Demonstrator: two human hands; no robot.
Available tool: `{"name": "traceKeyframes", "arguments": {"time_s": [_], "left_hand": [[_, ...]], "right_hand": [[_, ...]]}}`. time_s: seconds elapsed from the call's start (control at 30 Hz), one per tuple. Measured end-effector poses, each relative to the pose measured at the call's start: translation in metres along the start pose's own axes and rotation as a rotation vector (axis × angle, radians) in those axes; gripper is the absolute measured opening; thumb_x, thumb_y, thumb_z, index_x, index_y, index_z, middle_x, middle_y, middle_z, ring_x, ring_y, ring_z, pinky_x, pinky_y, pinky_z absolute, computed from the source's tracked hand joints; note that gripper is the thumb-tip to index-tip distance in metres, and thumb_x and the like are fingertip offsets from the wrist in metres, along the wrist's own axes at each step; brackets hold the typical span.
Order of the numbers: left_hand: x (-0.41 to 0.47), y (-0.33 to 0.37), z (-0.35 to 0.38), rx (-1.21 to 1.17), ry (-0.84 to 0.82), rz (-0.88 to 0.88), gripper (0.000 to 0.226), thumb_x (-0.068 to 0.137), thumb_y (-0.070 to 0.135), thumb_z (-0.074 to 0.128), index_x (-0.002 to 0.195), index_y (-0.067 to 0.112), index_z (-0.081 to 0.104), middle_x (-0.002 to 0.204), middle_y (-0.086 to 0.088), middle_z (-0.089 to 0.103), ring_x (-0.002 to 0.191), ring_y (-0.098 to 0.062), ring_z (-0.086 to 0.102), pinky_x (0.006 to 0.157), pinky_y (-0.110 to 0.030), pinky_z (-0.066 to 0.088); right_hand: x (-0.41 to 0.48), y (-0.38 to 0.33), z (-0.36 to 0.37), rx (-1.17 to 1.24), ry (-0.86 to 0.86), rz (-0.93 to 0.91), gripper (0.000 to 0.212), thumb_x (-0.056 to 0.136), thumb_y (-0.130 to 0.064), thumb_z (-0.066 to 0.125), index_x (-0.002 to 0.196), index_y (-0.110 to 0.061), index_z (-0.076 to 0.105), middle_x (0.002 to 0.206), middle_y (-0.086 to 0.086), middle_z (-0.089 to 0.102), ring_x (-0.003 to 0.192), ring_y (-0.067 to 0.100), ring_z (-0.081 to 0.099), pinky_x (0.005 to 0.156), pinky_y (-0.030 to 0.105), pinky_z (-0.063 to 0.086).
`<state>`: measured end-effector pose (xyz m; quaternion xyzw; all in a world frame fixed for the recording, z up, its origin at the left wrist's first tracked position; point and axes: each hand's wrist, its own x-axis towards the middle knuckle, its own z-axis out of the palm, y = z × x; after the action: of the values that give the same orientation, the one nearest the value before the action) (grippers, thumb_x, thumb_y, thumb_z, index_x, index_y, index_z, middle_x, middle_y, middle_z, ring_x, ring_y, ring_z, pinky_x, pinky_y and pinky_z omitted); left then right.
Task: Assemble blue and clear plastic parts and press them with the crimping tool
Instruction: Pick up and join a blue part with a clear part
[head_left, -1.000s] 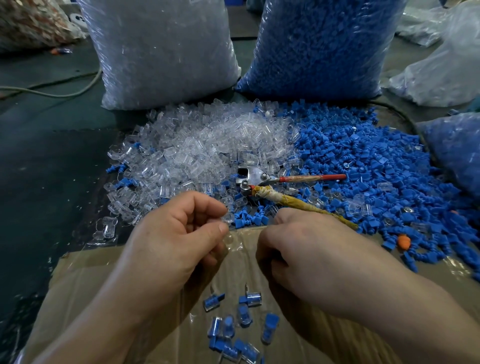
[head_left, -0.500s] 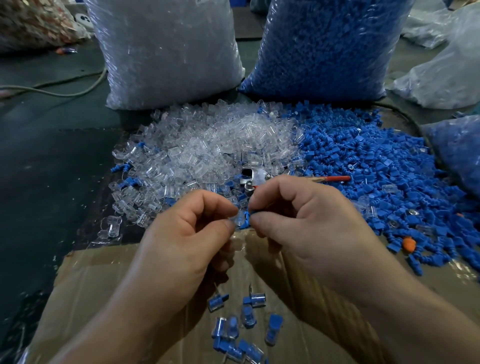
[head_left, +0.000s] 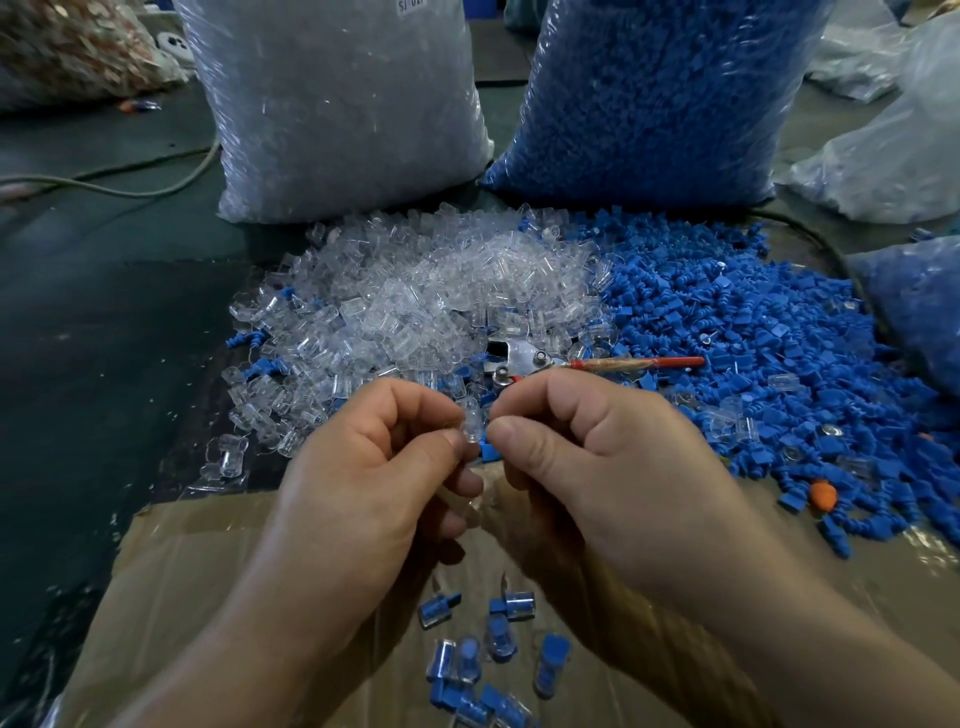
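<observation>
Pinching a clear part (head_left: 471, 427) over the cardboard (head_left: 171, 561), the left hand (head_left: 363, 483) faces the right hand (head_left: 597, 467), whose hold I cannot tell. The crimping tool (head_left: 524, 358) lies where the clear pile (head_left: 415, 301) meets the blue pile (head_left: 753, 338).

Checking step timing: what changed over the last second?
Right hand rose from the cardboard edge and moved left to the left hand, now pinching the clear part held there. Crimping tool, clear pile, blue pile, finished pieces: unchanged.

Small assembly workshop: bulk part sacks (head_left: 649, 98), loose part piles (head_left: 431, 301), concrete floor (head_left: 104, 312).
</observation>
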<state>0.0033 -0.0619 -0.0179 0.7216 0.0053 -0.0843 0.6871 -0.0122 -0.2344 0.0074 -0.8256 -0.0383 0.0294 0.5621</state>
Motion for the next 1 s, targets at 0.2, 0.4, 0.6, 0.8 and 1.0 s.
{"name": "traceKeyframes", "arguments": {"time_s": [0.2,0.4,0.6,0.8,1.0], "left_hand": [[0.000,0.000,0.002,0.035,-0.034,0.036,0.020,0.092,0.010,0.066,0.085,0.028,0.072,0.068,-0.009,0.071,0.054,-0.017,0.066,0.050,-0.022,0.052],[-0.002,0.005,0.005,0.028,-0.061,0.043,0.026,0.091,0.007,0.067,0.081,0.030,0.073,0.067,-0.005,0.070,0.057,-0.014,0.068,0.051,-0.020,0.052],[-0.004,0.009,0.004,-0.022,-0.065,-0.002,0.021,0.090,0.009,0.067,0.084,0.027,0.075,0.065,-0.010,0.070,0.053,-0.018,0.065,0.051,-0.023,0.053],[-0.003,0.008,0.003,-0.053,-0.092,0.004,0.023,0.087,0.001,0.069,0.082,0.023,0.074,0.065,-0.011,0.067,0.051,-0.021,0.061,0.049,-0.029,0.054],[0.000,0.006,0.001,-0.001,-0.017,0.018,0.031,0.086,-0.002,0.067,0.080,0.028,0.073,0.057,-0.007,0.064,0.046,-0.016,0.059,0.046,-0.020,0.049]], "right_hand": [[0.002,0.005,0.004,-0.452,0.040,-0.335,0.010,0.091,-0.031,0.057,0.094,-0.030,0.067,0.085,-0.015,0.063,0.086,0.002,0.058,0.074,0.022,0.046],[0.001,0.007,0.005,-0.536,0.109,-0.408,0.016,0.092,-0.033,0.051,0.100,-0.026,0.064,0.089,-0.011,0.061,0.082,0.008,0.058,0.069,0.031,0.047],[0.001,0.007,0.004,-0.520,0.067,-0.428,0.015,0.092,-0.024,0.057,0.097,-0.018,0.069,0.088,-0.004,0.062,0.082,0.016,0.060,0.070,0.037,0.050],[0.001,0.005,0.002,-0.608,0.077,-0.457,0.018,0.093,-0.027,0.055,0.105,-0.019,0.066,0.100,-0.002,0.061,0.095,0.021,0.057,0.076,0.043,0.051],[0.017,0.017,-0.027,-1.086,0.077,-0.008,0.069,0.084,-0.064,0.050,0.142,-0.034,0.026,0.150,-0.001,0.028,0.141,0.025,0.022,0.115,0.045,0.022]]}}
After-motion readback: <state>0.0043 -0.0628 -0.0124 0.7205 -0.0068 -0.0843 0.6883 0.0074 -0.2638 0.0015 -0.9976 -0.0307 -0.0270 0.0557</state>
